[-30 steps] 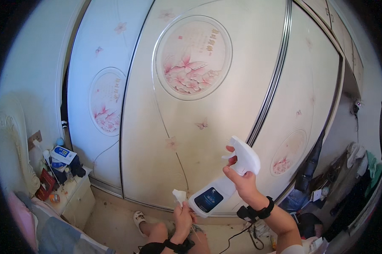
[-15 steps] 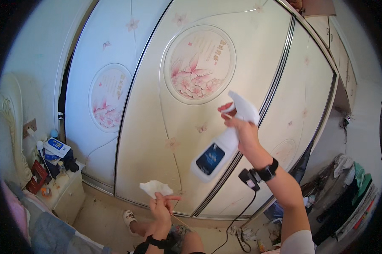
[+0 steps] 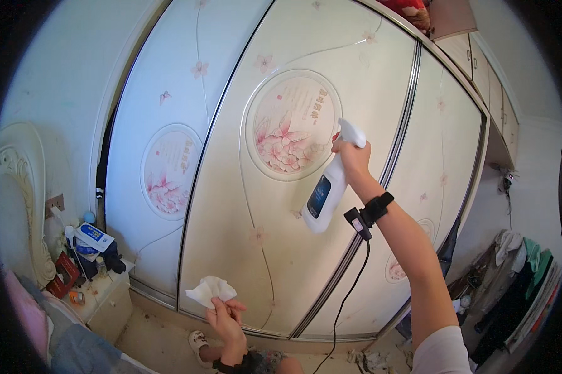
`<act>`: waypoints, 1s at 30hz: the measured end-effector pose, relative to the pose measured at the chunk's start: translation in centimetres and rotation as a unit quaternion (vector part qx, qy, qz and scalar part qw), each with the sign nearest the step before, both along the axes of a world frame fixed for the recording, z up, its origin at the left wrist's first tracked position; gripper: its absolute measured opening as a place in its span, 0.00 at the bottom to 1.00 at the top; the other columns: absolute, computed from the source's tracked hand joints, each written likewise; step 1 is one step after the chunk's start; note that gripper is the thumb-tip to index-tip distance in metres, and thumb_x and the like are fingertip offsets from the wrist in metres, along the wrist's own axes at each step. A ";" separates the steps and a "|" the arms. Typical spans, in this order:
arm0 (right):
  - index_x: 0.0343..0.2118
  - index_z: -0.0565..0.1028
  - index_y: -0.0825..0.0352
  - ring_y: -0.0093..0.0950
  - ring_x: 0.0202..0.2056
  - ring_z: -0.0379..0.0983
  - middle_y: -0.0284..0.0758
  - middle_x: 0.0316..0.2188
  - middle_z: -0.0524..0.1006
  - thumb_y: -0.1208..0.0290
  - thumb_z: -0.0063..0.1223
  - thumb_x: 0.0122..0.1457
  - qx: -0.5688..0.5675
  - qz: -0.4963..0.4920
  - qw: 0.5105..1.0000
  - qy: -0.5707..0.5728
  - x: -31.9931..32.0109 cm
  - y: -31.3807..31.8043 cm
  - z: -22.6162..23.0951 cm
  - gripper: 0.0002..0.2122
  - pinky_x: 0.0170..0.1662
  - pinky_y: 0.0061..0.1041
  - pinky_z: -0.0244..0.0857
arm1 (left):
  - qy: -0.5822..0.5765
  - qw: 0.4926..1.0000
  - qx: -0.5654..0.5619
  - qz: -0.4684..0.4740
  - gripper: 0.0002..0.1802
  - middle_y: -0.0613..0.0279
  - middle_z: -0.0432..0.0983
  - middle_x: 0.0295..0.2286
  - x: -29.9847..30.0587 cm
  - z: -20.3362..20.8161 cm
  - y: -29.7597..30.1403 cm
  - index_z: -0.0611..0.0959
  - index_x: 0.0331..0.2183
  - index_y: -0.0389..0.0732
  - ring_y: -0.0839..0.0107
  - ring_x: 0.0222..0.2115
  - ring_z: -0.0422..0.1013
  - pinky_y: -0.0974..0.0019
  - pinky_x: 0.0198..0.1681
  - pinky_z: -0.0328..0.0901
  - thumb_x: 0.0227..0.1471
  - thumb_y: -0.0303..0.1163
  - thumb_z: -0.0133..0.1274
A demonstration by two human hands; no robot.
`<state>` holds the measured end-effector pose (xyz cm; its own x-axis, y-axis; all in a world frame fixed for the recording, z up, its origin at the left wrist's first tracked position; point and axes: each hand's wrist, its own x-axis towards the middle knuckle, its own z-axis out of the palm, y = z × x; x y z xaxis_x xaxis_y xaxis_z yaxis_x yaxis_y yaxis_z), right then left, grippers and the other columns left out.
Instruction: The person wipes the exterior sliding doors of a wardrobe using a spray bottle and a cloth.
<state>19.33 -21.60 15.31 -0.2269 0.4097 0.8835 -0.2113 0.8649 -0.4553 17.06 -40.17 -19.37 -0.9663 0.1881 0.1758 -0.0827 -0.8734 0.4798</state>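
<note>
- The sliding wardrobe door [image 3: 306, 206], pale and glossy with a round flower panel [image 3: 291, 124], filled the view; its hard, smooth face looked slippery, and metal rails ran down its edges.
- Open room lay mostly in front of the door; a cluttered bedside cabinet [image 3: 103, 293] stood low at the left and hanging clothes [image 3: 518, 280] crowded the right.
- The right hand [image 3: 354, 159] was raised against the door, its grip clenched on the neck of a white spray bottle [image 3: 327, 190], probably rigid plastic, best held at the trigger.
- The left hand [image 3: 226, 315] sat low, pinching a crumpled white cloth [image 3: 211, 290], soft and light.
</note>
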 end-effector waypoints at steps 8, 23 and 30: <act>0.21 0.74 0.72 0.29 0.24 0.71 0.38 0.20 0.75 0.78 0.53 0.33 0.031 -0.046 0.996 0.066 -0.2 0.6 4.1 0.08 0.29 0.27 0.64 | -0.006 1.000 0.012 0.016 0.22 0.65 0.67 0.12 0.3 0.2 -0.5 0.71 0.23 0.39 0.82 0.07 0.52 0.76 0.10 0.45 0.59 0.45 0.35; 0.18 0.73 0.73 0.34 0.23 0.72 0.42 0.19 0.74 0.75 0.53 0.32 0.055 -0.092 0.978 0.180 0.5 -0.9 10.8 0.08 0.29 0.31 0.65 | -0.063 0.997 0.007 0.039 0.20 0.66 0.62 0.11 0.8 0.5 -0.9 0.68 0.24 0.40 0.80 0.08 0.53 0.76 0.11 0.46 0.59 0.44 0.37; 0.17 0.73 0.72 0.34 0.21 0.71 0.41 0.17 0.73 0.76 0.53 0.32 0.005 -0.156 0.965 0.213 4.8 1.7 10.8 0.06 0.28 0.30 0.65 | -0.045 0.998 0.019 0.038 0.21 0.65 0.63 0.11 1.2 0.3 -1.0 0.67 0.21 0.40 0.79 0.09 0.53 0.74 0.11 0.46 0.59 0.45 0.37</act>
